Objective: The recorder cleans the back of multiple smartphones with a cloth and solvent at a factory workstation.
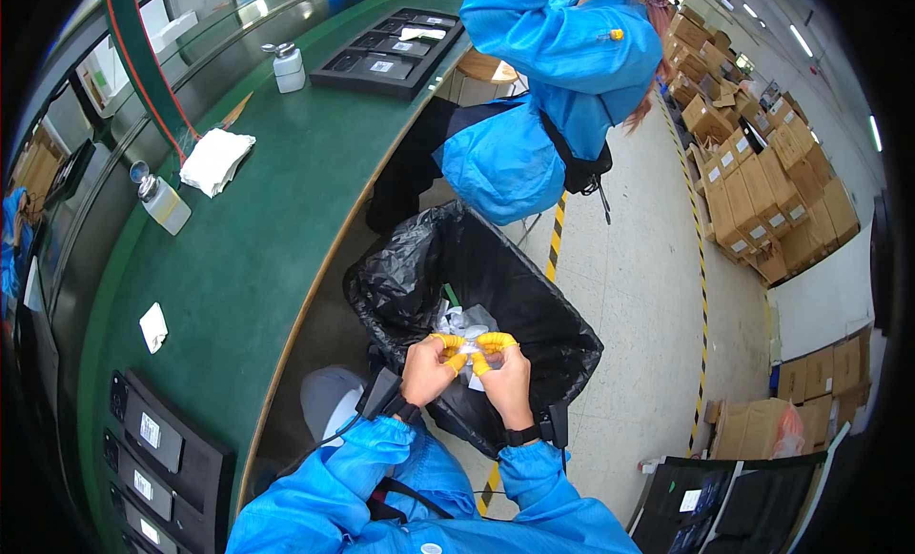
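My left hand [427, 371] and my right hand [508, 381] meet above a bin lined with a black plastic bag [519, 282]. Yellow ribbed finger cots cover the thumbs and some fingers. Pinched between the fingertips of both hands is a small, crumpled whitish piece [468, 347]; it looks thin and partly see-through, but its kind cannot be made out. Under and just beyond the hands, whitish scraps [474, 319] and a green strip [450, 294] lie in the bin. The fingers partly hide these scraps.
Along the left runs a green workbench [286, 173] with black trays [214, 459] of dark flat devices, pump bottles [164, 206] and white cloths [217, 161]. A person in a blue smock [562, 78] sits ahead. Cardboard boxes [762, 192] are stacked at right.
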`<control>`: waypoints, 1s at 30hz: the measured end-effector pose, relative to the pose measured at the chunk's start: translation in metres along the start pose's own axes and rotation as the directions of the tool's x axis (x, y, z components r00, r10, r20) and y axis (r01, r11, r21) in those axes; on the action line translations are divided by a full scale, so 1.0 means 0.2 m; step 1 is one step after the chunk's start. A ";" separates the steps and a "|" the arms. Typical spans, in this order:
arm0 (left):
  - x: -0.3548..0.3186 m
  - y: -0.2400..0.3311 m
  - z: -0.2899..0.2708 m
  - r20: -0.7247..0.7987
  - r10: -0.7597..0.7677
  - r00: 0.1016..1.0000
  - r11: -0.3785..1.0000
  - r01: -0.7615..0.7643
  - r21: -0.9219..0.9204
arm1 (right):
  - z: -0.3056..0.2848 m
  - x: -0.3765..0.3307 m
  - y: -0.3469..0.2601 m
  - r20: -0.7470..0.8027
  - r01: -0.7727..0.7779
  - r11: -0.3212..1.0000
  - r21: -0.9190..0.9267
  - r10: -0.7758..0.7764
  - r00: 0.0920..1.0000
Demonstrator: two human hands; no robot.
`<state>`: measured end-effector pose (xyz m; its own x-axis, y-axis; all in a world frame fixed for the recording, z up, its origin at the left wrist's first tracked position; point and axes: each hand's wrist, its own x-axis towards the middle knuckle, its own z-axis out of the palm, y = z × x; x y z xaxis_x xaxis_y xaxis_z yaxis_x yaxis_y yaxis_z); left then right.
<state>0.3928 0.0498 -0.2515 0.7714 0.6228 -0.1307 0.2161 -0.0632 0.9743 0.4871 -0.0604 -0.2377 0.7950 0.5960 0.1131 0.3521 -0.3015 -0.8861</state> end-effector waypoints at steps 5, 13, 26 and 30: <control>0.02 -0.06 0.00 -0.022 -0.108 0.994 0.939 0.095 -0.330 | 0.03 0.01 0.06 -0.023 -0.085 0.982 0.167 0.090 0.996; 0.04 -0.01 -0.01 -0.015 -0.155 0.988 0.961 0.147 -0.236 | -0.01 0.01 0.03 0.214 -0.297 0.724 0.623 0.207 0.954; 0.01 -0.10 0.00 0.219 -0.024 0.975 0.699 0.173 -0.694 | -0.12 0.06 -0.03 0.338 -0.286 0.945 0.158 0.221 0.915; 0.03 -0.08 -0.05 0.315 -0.055 0.947 0.690 0.264 -0.674 | -0.09 0.05 -0.02 0.285 -0.184 0.948 0.259 0.108 0.953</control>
<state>0.3884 0.0634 -0.2656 0.9076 0.3478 -0.2350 -0.0504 0.6462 0.7615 0.5022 -0.0677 -0.2244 0.6544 0.7473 -0.1156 0.0592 -0.2030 -0.9774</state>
